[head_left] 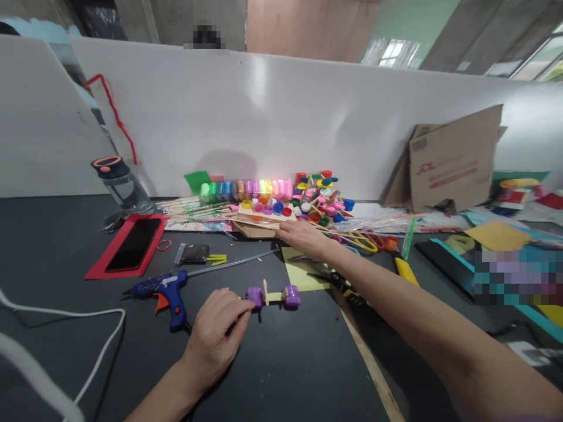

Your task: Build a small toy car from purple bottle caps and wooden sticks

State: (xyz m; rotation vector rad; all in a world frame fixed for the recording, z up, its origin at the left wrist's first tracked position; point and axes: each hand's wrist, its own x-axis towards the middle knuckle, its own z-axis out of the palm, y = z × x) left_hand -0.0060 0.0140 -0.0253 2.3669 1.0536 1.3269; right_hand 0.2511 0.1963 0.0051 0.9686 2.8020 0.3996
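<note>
On the dark table lies a small craft piece (275, 297) with shiny purple ends, a yellow-green strip between them and a short wooden stick standing up from it. My left hand (216, 326) is closed, with thumb and index finger pinched at its left purple end. Farther back, my right hand (303, 237) reaches over thin wooden sticks (259, 223) in front of the paint pots (278, 207). Its fingers are bent down among the sticks, and what lies under the fingertips is hidden. Scissors (343, 287) and a yellow-green sheet (299, 269) lie partly beneath my right forearm.
A blue hot glue gun (169, 293) with a long glue stick lies left. Behind it are a phone (134, 243) on red card, a small dark packet (194, 254) and a bottle (121, 184). Cardboard (455, 161) leans against the white partition (308, 117). A white cable (101, 357) crosses the left side.
</note>
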